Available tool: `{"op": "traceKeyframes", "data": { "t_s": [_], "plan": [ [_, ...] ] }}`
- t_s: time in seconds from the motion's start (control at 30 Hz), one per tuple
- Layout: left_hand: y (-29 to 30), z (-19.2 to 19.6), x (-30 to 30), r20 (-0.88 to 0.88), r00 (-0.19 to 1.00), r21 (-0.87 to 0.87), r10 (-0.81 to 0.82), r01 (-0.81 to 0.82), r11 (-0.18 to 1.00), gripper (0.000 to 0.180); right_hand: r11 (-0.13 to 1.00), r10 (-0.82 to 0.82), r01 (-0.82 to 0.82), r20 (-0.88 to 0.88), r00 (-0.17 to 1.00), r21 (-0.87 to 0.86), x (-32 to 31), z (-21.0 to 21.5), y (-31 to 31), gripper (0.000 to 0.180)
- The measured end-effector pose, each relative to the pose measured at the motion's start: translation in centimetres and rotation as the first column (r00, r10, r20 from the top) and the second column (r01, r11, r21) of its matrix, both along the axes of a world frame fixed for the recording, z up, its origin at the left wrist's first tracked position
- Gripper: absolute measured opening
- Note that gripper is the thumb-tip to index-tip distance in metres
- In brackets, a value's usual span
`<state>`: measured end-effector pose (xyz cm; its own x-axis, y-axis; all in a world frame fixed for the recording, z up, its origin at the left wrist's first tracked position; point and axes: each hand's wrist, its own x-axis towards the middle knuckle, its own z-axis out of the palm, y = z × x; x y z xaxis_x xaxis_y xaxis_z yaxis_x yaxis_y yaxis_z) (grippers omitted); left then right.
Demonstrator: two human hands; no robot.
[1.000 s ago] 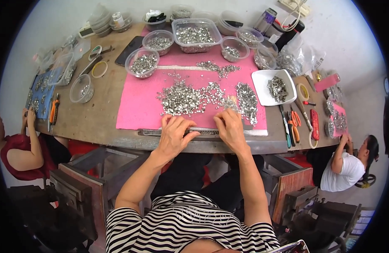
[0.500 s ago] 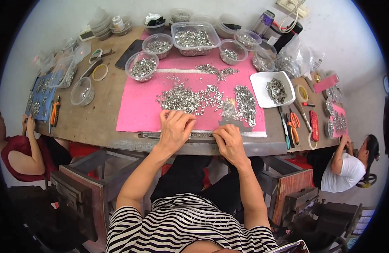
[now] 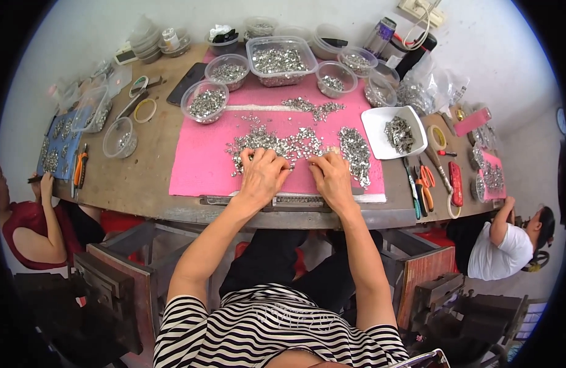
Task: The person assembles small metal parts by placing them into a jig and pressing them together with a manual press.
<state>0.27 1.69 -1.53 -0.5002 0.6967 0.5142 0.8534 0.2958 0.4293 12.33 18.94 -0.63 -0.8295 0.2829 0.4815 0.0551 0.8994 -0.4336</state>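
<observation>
Both hands reach over the pink mat [image 3: 197, 159], down at a loose heap of small silvery metal pieces [image 3: 301, 142]. My left hand [image 3: 263, 175] is at the heap's near side, fingers bent and thumb drawn in to the index finger. Close to its right, my right hand [image 3: 332, 178] has its thumb and fingertips pressed together by the heap's edge. Whatever lies in either pinch is too small to make out. A narrow slotted metal strip [image 3: 298, 200] lies along the table's front edge, below my wrists. Right of my right hand is a second pile of metal pieces [image 3: 355, 153].
Clear tubs of metal pieces [image 3: 281, 61] line the mat's far side, with a white dish [image 3: 381, 132] to the right. Orange-handled pliers [image 3: 425, 184] and a red folding knife [image 3: 456, 184] lie further right. Two other people sit at the table's sides.
Both hands have moved away from me, off the metal strip and onto the heap of pieces. More of the strip shows now. The person at right has lowered their head.
</observation>
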Motion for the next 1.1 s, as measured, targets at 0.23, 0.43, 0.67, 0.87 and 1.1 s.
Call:
{"op": "traceKeyframes", "data": {
  "t_s": [0.23, 0.43, 0.67, 0.87, 1.1],
  "plan": [
    [0.3, 0.5, -0.4, -0.070, 0.996, -0.051, -0.055, 0.051, 0.997, 0.007, 0.996, 0.038, -0.039, 0.015, 0.999, 0.081, -0.6, -0.6, 0.3, 0.009],
    [0.0, 1.6, 0.5, -0.014, 0.989, -0.020, -0.148, 0.147, 0.989, 0.008, 0.998, 0.045, -0.046, -0.031, 0.999, -0.049, 2.7, 1.2, -0.7, 0.005],
    [0.1, 1.5, 5.4, 0.021, 0.974, 0.075, -0.225, 0.223, 0.972, 0.013, 0.968, 0.023, -0.039, -0.067, 0.997, -0.246, 6.4, 0.4, -2.8, 0.005],
    [0.6, 0.7, 6.3, -0.003, 0.981, 0.080, -0.194, 0.194, 0.978, 0.014, 0.988, -0.003, -0.016, -0.128, 0.992, -0.154, 6.7, -0.6, -3.2, 0.009],
    [0.1, 1.1, 6.5, 0.045, 0.982, 0.090, -0.183, 0.179, 0.980, 0.015, 0.967, 0.003, -0.028, -0.101, 0.995, -0.253, 7.0, -0.5, -3.0, 0.010]
  ]
}}
